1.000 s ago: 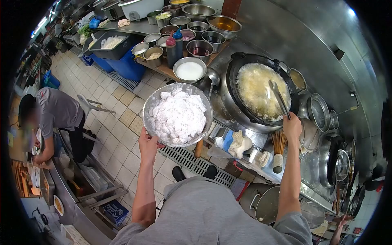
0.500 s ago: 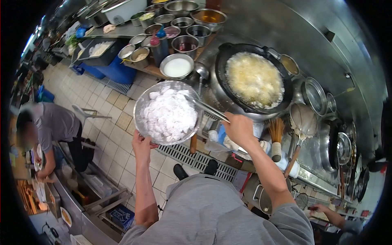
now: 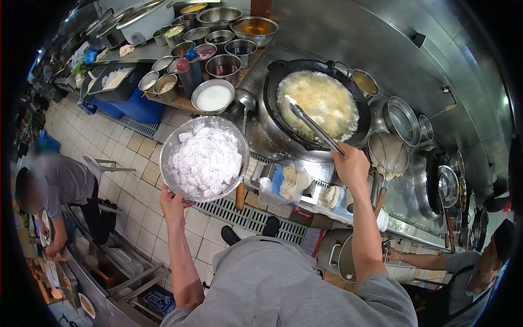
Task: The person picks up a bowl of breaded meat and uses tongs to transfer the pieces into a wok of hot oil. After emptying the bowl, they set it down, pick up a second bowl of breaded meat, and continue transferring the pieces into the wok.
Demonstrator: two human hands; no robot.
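Observation:
My left hand (image 3: 174,206) is closed on the near rim of a metal bowl (image 3: 164,163), keeping it level at my left. Floury white pieces (image 3: 206,158) are heaped inside. My right hand (image 3: 351,166) grips metal tongs (image 3: 316,128), which reach over a black wok (image 3: 269,101). Whitish matter shows at the tips of the tongs, right at the surface of the foaming yellow oil (image 3: 321,90). Pale lumps float in that oil. A ladle (image 3: 245,101) lies between the bowl and the wok.
Sauce bowls and a bowl of white liquid (image 3: 214,98) crowd the counter beyond. Strainers (image 3: 388,152) and pans line the right. A folded cloth (image 3: 294,182) lies nearer. One person (image 3: 68,177) bends at the left; another (image 3: 468,272) reaches toward a pot (image 3: 346,256) at the right.
My right hand has moved the tongs from the floury pieces, right and over the wok. The bowl stays in my left hand. The person at the right has come further into view.

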